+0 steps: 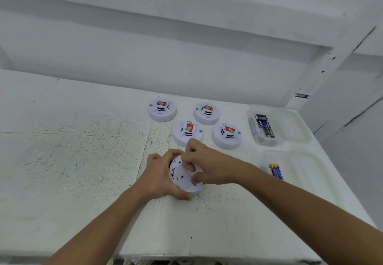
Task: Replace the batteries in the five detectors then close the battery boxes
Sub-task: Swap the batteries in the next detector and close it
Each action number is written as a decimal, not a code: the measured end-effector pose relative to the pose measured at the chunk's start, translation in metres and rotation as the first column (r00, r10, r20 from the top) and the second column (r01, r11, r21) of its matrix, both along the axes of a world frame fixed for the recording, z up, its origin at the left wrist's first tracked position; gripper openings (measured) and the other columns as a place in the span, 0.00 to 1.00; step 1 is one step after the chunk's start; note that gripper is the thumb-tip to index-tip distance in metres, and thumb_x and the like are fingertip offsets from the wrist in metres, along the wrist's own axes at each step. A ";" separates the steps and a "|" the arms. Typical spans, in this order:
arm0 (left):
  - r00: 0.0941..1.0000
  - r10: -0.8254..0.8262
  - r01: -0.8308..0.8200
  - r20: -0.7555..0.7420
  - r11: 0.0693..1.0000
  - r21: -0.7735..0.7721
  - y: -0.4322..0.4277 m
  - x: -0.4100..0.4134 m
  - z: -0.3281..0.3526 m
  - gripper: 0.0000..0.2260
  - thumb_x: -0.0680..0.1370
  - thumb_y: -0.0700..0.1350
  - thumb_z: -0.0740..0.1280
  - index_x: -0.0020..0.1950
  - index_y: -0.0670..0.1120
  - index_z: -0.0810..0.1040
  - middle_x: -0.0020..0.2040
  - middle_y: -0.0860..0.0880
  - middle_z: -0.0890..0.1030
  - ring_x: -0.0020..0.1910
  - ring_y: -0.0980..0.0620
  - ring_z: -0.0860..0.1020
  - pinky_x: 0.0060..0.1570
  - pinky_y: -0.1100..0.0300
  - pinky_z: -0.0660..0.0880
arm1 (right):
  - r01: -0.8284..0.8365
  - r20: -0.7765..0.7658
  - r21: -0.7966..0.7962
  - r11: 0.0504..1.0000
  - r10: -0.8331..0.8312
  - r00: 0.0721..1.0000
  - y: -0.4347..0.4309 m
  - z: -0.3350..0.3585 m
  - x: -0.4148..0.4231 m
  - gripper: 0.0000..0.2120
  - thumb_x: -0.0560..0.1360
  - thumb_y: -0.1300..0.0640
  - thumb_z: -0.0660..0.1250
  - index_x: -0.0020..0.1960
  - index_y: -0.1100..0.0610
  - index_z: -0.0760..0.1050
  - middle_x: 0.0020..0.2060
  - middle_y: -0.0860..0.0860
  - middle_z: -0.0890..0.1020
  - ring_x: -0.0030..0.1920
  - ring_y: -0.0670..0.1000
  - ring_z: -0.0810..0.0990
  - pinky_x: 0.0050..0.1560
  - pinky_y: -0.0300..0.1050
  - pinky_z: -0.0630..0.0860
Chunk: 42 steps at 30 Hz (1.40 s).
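To me the desk (72,150) looks like matt white paint, scuffed and scratched. The nearest detector (183,179), like the four others (226,142), is smooth white plastic with a faint sheen. The tubs (294,119) are cloudy plastic; the batteries (266,126) have glossy wrappers.

Scuffed white table (72,150); four detectors (226,136) clustered at back; far tub (298,123), near tub (306,173) along right edge

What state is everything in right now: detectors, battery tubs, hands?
held detector: underside up, tilted, in both hands
four other detectors: top up on the table, untouched
far tub: open, several batteries inside
near tub: open, one yellow-blue battery visible
left hand: grips the held detector's rim
right hand: fingers pinch at its back
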<state>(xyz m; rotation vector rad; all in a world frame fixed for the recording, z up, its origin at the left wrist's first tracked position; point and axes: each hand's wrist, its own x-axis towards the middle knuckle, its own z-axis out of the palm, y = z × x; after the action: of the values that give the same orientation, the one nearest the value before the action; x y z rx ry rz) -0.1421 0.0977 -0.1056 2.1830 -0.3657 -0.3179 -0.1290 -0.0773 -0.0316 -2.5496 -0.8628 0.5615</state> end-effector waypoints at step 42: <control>0.991 -0.059 0.059 0.122 0.998 0.005 -0.003 -0.004 0.002 0.41 0.48 0.67 0.73 0.57 0.66 0.62 0.48 0.68 0.75 0.51 0.79 0.60 0.62 0.62 0.56 | 0.342 0.098 0.204 0.917 -0.367 0.925 0.014 -0.030 -0.017 0.07 0.76 0.58 0.64 0.49 0.52 0.80 0.40 0.49 0.77 0.41 0.46 0.74 0.42 0.36 0.70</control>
<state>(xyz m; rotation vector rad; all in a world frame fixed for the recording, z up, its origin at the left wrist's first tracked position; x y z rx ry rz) -0.1457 0.0949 -0.1035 2.2016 -0.4993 -0.2178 -0.1456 -0.0637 -0.0614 -2.5083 -0.4462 0.1894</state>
